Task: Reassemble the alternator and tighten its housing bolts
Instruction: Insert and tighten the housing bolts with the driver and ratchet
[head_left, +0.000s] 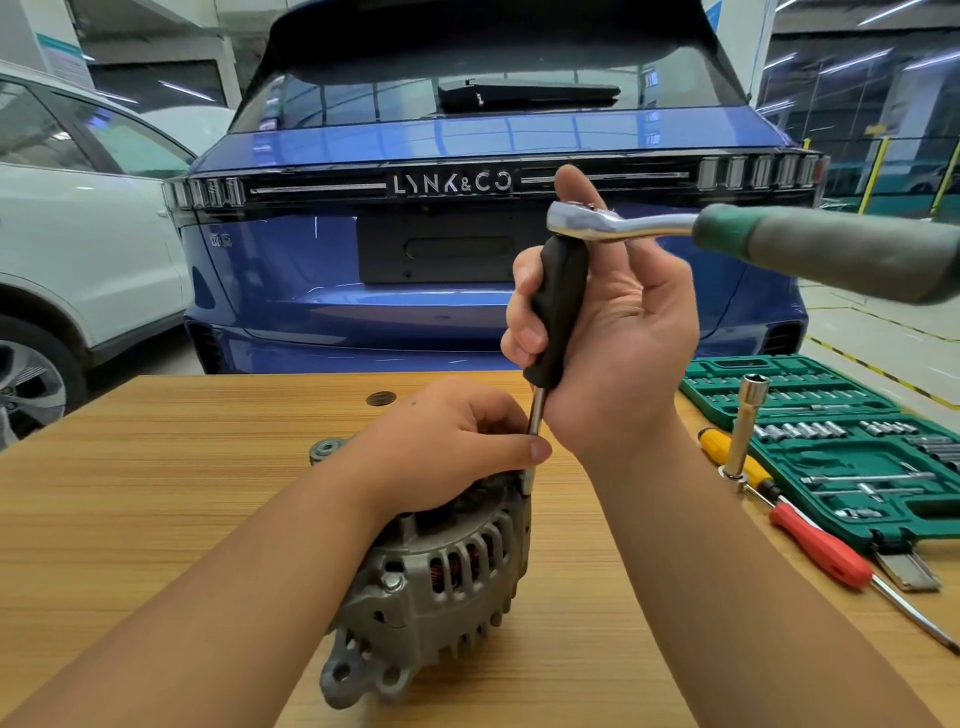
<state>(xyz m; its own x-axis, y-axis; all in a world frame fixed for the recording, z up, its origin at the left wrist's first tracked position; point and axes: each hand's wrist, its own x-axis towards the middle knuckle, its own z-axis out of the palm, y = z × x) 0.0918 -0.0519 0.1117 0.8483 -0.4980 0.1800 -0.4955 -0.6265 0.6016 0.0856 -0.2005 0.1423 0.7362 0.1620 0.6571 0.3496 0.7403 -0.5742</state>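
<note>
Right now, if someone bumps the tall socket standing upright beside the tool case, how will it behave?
The deep socket would probably tip easily: it stands tall on a narrow base. Once down, its round body may roll across the smooth wooden table. Being metal, it likely feels stiff and heavy for its size.

Bright, even overhead lighting; soft shadows. Ceiling lights glare on the glossy blue car body (488, 140). Wide-angle edge distortion; the near green-grey ratchet handle (831, 249) is blurred.

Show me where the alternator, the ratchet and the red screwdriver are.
alternator (447, 577), head view, on the ribbed grey housing.
ratchet (587, 221), head view, on its chrome head.
red screwdriver (821, 545), head view, on the red handle.
</note>
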